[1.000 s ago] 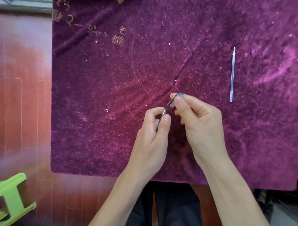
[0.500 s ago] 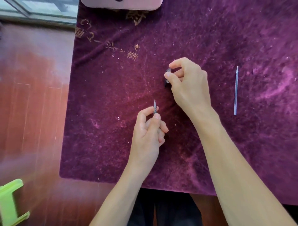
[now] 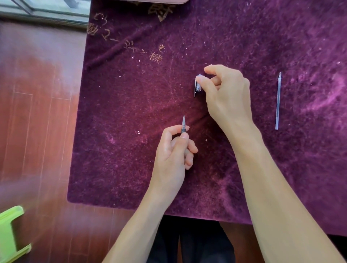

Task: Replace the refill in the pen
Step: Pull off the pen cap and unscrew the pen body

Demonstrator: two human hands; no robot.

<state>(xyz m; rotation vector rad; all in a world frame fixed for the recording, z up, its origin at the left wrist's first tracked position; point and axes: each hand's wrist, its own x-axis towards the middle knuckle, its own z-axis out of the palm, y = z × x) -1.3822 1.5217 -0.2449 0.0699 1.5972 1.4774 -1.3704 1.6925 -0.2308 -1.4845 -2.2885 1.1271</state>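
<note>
My left hand [image 3: 173,155] is closed around a pen [image 3: 183,124]; only its grey tip pokes up between thumb and forefinger, the barrel hidden in my fist. My right hand [image 3: 228,95] pinches a small clear pen cap [image 3: 198,85] with a dark clip, holding it low over the purple velvet cloth [image 3: 131,122], farther from me than the pen. A thin clear refill [image 3: 277,101] lies by itself on the cloth to the right of my right hand, running away from me.
The cloth covers a reddish wooden table [image 3: 37,112]. A pink flat object [image 3: 159,1] peeks in at the top edge. A lime-green plastic thing [image 3: 11,234] sits at the bottom left. A window frame [image 3: 47,13] runs along the top left.
A second ago both hands held the capped pen together. The right hand has pulled the cap off and carried it away from me, while the left hand keeps the pen with its tip bare.
</note>
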